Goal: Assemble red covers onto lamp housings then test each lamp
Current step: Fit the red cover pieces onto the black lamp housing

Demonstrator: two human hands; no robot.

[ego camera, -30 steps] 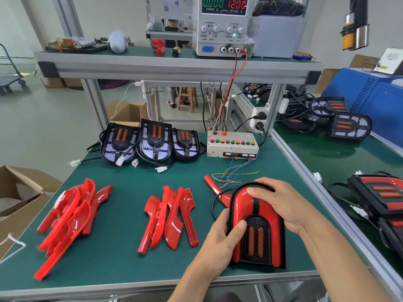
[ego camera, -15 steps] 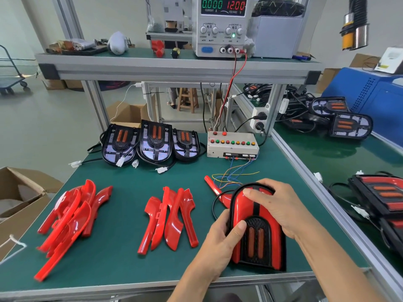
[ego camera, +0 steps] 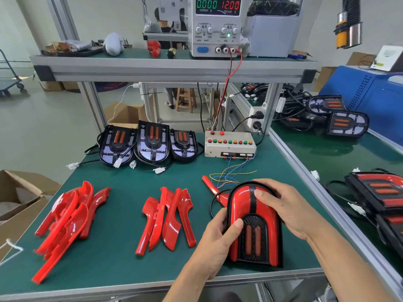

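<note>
Head view: a lamp housing [ego camera: 254, 225] lies flat on the green bench [ego camera: 122, 188] at near right, red covers already on both of its sides. The left hand [ego camera: 214, 243] wraps the housing's left edge, thumb pressed on the left cover beside the black grille, fingers curled under the rim. The right hand [ego camera: 285, 211] lies over the far right shoulder of the housing, fingers spread and flat on the right cover, pushing down; it grips nothing else.

Step in hand, as judged: seating the covers fully. To do it well, press along each seam in turn from the rounded far end toward the near end, with the housing steadied against the bench, and check that both red edges sit flush against the black centre strip. Whether the clips have latched cannot be told from here; the near right edge is partly hidden under the palm.

Supplies: two piles of loose red covers, one at far left [ego camera: 63, 223], one in the middle [ego camera: 168, 219]. One more red piece [ego camera: 210, 186] lies just beyond the housing. Three bare housings [ego camera: 150, 144] wait at the far edge, connectors loose.

Test gear: the switch box [ego camera: 229, 144] stands to their right, its coloured leads trailing toward the housing. The power supply [ego camera: 216, 25] on the shelf reads 12.00 V and 0.000 A, so probably no lamp draws current yet.
</note>
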